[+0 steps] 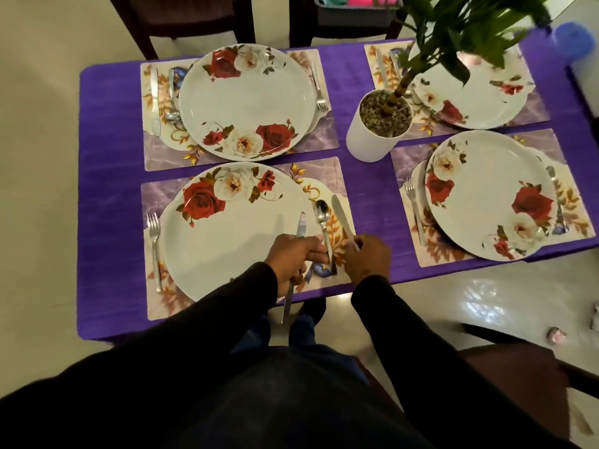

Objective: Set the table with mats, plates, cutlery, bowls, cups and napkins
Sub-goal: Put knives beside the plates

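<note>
Steel table knife (344,222) at the near rose-patterned plate's (227,234) three o'clock: I see my right hand (368,256) pinching it, left hand (293,259) clenching another silver knife (296,254).

I wear a plain black long-sleeved top; both sleeves reach my wrists, leaving my left hand (293,254) and right hand (368,254) bare. Dark blue trousers show below the hem. No markings are visible.
</note>
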Action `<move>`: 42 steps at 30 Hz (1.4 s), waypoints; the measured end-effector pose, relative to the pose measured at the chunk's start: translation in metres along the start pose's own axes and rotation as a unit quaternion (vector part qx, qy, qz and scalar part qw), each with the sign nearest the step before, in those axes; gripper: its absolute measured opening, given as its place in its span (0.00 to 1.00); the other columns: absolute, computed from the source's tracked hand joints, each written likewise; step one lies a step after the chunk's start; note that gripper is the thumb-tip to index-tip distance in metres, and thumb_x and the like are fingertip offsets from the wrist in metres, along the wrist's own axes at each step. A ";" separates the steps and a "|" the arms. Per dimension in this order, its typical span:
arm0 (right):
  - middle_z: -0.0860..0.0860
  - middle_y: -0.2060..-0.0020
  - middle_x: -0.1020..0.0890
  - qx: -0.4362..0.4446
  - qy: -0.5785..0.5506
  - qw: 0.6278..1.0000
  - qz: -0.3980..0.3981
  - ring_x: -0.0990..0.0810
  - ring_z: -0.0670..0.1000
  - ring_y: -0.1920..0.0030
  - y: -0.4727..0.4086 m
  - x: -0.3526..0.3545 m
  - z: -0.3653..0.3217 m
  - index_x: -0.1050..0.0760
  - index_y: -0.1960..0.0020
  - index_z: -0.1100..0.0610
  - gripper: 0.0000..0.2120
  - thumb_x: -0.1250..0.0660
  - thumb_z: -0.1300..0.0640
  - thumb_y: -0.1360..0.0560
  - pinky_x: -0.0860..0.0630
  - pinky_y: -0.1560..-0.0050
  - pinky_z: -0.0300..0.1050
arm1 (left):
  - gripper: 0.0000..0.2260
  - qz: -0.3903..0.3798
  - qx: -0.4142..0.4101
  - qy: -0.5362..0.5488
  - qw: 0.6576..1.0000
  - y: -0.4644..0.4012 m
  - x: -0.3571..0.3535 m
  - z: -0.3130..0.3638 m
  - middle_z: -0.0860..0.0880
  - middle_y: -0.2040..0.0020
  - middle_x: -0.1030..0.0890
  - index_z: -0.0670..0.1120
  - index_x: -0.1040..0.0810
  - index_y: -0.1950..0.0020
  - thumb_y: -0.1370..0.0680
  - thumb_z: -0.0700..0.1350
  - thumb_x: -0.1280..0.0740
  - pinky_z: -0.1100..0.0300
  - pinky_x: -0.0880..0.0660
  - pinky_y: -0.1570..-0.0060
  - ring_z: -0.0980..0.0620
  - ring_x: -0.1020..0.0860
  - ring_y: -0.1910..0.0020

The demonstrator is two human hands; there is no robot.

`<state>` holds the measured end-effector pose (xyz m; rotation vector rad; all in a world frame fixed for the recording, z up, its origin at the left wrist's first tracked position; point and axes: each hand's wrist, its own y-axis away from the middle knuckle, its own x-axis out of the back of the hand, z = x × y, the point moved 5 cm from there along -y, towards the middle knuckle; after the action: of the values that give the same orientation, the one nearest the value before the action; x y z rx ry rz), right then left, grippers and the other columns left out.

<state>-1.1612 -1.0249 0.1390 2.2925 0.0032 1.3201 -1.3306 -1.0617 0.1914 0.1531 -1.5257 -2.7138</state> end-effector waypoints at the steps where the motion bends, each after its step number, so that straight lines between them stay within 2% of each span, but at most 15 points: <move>1: 0.52 0.58 0.18 0.008 0.021 1.000 -0.005 0.20 0.51 0.56 -0.002 -0.001 0.001 0.18 0.51 0.58 0.13 0.37 0.50 0.19 0.20 0.51 0.48 | 0.14 0.003 0.000 0.001 1.000 -0.001 -0.002 0.000 0.43 0.57 0.15 0.38 0.16 0.47 0.18 0.48 0.35 0.67 0.38 0.79 0.60 0.32 0.81; 5: 0.52 0.59 0.19 0.044 0.089 0.995 -0.011 0.20 0.51 0.56 -0.007 -0.003 -0.002 0.18 0.53 0.57 0.14 0.37 0.48 0.20 0.19 0.49 0.51 | 0.14 0.013 0.014 0.026 0.999 -0.008 -0.010 -0.003 0.43 0.57 0.16 0.37 0.17 0.47 0.17 0.48 0.36 0.68 0.37 0.81 0.59 0.31 0.82; 8: 0.53 0.55 0.19 0.049 0.089 0.995 -0.023 0.21 0.50 0.55 -0.009 -0.002 -0.003 0.19 0.50 0.57 0.14 0.36 0.48 0.20 0.21 0.47 0.46 | 0.15 0.008 0.019 0.020 1.000 -0.014 -0.017 -0.007 0.45 0.58 0.15 0.39 0.17 0.47 0.17 0.49 0.36 0.67 0.38 0.79 0.58 0.31 0.79; 12: 0.53 0.48 0.20 0.101 0.097 0.989 -0.038 0.22 0.51 0.48 -0.011 -0.001 -0.004 0.21 0.41 0.55 0.13 0.36 0.49 0.19 0.28 0.45 0.41 | 0.12 0.022 0.010 0.026 0.999 -0.022 -0.023 -0.008 0.44 0.55 0.14 0.41 0.18 0.46 0.19 0.48 0.35 0.65 0.37 0.76 0.55 0.31 0.73; 16: 0.55 0.40 0.25 0.153 0.104 0.979 -0.086 0.24 0.55 0.39 -0.011 -0.008 -0.006 0.31 0.28 0.51 0.18 0.40 0.51 0.17 0.26 0.38 0.47 | 0.11 0.025 -0.008 0.028 0.999 -0.025 -0.030 -0.003 0.41 0.51 0.14 0.42 0.19 0.43 0.19 0.48 0.33 0.66 0.33 0.78 0.58 0.27 0.76; 18: 0.57 0.37 0.27 0.156 0.125 0.974 -0.103 0.26 0.57 0.37 -0.011 -0.009 -0.007 0.34 0.25 0.52 0.21 0.40 0.53 0.17 0.28 0.35 0.48 | 0.11 0.027 -0.012 0.026 0.999 -0.024 -0.032 -0.003 0.40 0.50 0.15 0.41 0.19 0.44 0.19 0.47 0.34 0.67 0.32 0.78 0.59 0.26 0.78; 24: 0.58 0.39 0.27 0.151 0.064 0.981 -0.101 0.25 0.56 0.40 -0.013 -0.007 -0.011 0.38 0.25 0.55 0.25 0.35 0.56 0.20 0.25 0.38 0.48 | 0.10 0.025 -0.006 0.031 0.999 -0.027 -0.030 -0.007 0.42 0.56 0.15 0.41 0.19 0.45 0.19 0.47 0.34 0.67 0.36 0.77 0.57 0.31 0.77; 27: 0.58 0.37 0.28 0.143 0.072 0.982 -0.104 0.26 0.56 0.39 -0.012 -0.005 -0.013 0.37 0.27 0.57 0.22 0.36 0.57 0.19 0.28 0.38 0.45 | 0.10 0.028 -0.008 0.027 0.999 -0.029 -0.027 -0.010 0.40 0.54 0.14 0.42 0.18 0.48 0.20 0.48 0.33 0.65 0.37 0.75 0.55 0.31 0.74; 31: 0.59 0.38 0.28 0.155 0.076 0.977 -0.127 0.27 0.56 0.38 -0.015 -0.004 -0.018 0.35 0.26 0.56 0.21 0.39 0.55 0.18 0.29 0.38 0.44 | 0.10 0.036 -0.010 0.022 0.999 -0.032 -0.025 -0.013 0.41 0.52 0.14 0.41 0.19 0.46 0.21 0.48 0.32 0.64 0.35 0.74 0.52 0.28 0.69; 36: 0.58 0.41 0.24 0.161 0.097 0.974 -0.126 0.27 0.55 0.40 -0.020 -0.007 -0.022 0.32 0.29 0.55 0.19 0.38 0.52 0.18 0.30 0.45 0.40 | 0.11 0.028 -0.004 0.025 0.999 -0.033 -0.024 -0.013 0.41 0.52 0.14 0.41 0.19 0.45 0.20 0.48 0.32 0.64 0.36 0.74 0.51 0.30 0.69; 39: 0.58 0.41 0.24 0.161 0.105 0.974 -0.119 0.26 0.56 0.41 -0.022 -0.008 -0.021 0.31 0.29 0.54 0.18 0.38 0.52 0.18 0.28 0.43 0.43 | 0.12 0.032 -0.004 0.024 0.999 -0.033 -0.022 -0.014 0.42 0.53 0.14 0.41 0.19 0.44 0.21 0.48 0.32 0.64 0.35 0.73 0.48 0.28 0.66; 42: 0.59 0.41 0.26 0.151 0.102 0.977 -0.113 0.26 0.57 0.40 -0.021 -0.008 -0.022 0.34 0.27 0.56 0.20 0.39 0.57 0.18 0.26 0.39 0.45 | 0.12 0.034 -0.001 0.032 0.999 -0.031 -0.020 -0.014 0.43 0.54 0.14 0.40 0.19 0.44 0.21 0.47 0.32 0.64 0.34 0.72 0.50 0.28 0.68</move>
<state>-1.1786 -0.9991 0.1332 2.2992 0.5516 1.5099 -1.3081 -1.0561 0.1587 0.1819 -1.4831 -2.6322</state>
